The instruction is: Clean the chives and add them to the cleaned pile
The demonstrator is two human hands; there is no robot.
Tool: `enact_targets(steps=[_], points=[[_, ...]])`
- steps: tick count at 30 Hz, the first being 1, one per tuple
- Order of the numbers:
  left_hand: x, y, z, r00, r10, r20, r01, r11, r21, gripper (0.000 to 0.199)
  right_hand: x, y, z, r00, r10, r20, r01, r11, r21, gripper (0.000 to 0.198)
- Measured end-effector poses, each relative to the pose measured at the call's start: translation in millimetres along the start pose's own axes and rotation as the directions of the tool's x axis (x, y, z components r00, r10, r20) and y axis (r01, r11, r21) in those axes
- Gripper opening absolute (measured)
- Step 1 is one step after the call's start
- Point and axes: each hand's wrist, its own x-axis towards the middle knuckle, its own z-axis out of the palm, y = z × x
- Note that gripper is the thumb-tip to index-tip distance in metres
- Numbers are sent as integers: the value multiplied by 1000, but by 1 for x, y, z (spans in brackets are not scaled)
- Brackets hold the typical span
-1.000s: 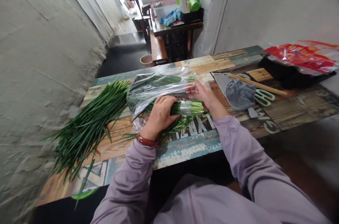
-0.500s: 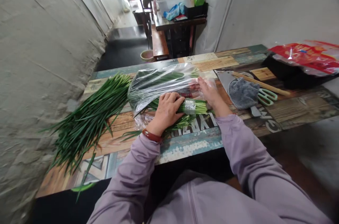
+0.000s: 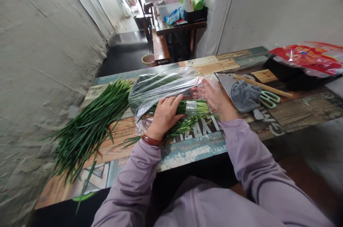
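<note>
A clear plastic bag lies on the table with long green chives inside it. Along its near side is a bundle of chives, bound by a clear band near its pale stem ends. My left hand rests over this bundle, fingers stretched and thumb apart. At the bag's right end my right hand is open, its fingers spread against or just under the film; which of these I cannot tell. Loose green stems lie in front of the bundle. A big loose pile of chives spreads at the left.
To the right lie a grey cloth, light-green-handled scissors and wooden chopsticks. A red and clear package sits at the far right. Beyond the patterned table stand a bench and another table.
My left hand's fingers have straightened and lifted slightly on the bundle. My right hand has turned and its fingers have spread lower at the bag's end.
</note>
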Motion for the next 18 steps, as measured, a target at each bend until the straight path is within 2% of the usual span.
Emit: enact_targets(steps=[2,4,6,8,9,11,14,16,18], points=[[-1,-1,-1,998,33,-48,-33,999,-9,77,4,2,-4,998,68,2,-68,996,54,47],[-1,-1,-3,996,54,-76,-56,998,-24,74,6,3,-8,996,84,11,-84,995,50,46],[0,-1,-3,996,60,-73,-63,997,-37,72,3,0,-11,998,48,33,-47,998,-41,50],[0,-3,-1,998,28,-54,-30,999,-42,72,-4,-7,-11,997,-8,75,26,970,-243,57],[1,-4,0,999,-2,-45,0,999,-45,73,-9,-11,-10,994,-31,105,69,923,-377,60],[1,-8,4,997,-66,-37,63,996,-61,77,-19,-20,-8,985,-46,165,143,753,-642,66],[1,-13,9,994,-109,-32,105,990,-96,82,-29,-30,-6,979,8,205,171,521,-836,75],[2,-15,10,993,-112,-37,107,988,-116,82,-31,-35,-8,966,29,258,218,452,-865,81],[2,-15,7,993,-100,-56,91,984,-151,82,-29,-40,-11,936,27,352,304,445,-842,81]])
